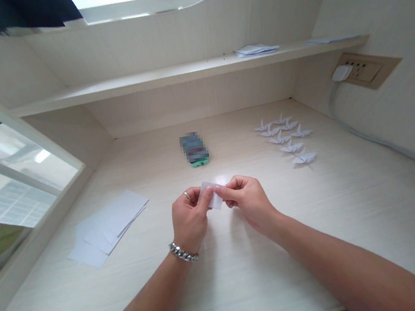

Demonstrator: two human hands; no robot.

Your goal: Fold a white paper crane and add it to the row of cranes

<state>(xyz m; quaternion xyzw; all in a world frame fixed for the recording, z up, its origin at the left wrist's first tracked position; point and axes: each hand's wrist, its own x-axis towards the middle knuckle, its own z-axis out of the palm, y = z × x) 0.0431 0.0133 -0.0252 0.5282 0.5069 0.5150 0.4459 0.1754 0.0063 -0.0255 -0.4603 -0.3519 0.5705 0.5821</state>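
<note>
Between my two hands, just above the desk, is a small folded piece of white paper (216, 203). My left hand (191, 217) pinches its left side, thumb on top; a ring and a chain bracelet (183, 252) are on this hand and wrist. On the other side my right hand (248, 198) grips the paper's right edge between thumb and fingers. Both thumb tips nearly meet over it. The fingers behind the paper are partly hidden. Several white paper cranes (292, 148) stand in a group at the back right.
Loose white paper sheets (124, 213) lie overlapped at the left. A phone-like object (200, 163), mostly blurred out, rests behind my hands. More paper (257, 49) sits on the shelf (182, 74). A cable (375, 140) runs from the wall socket (371, 71) along the right.
</note>
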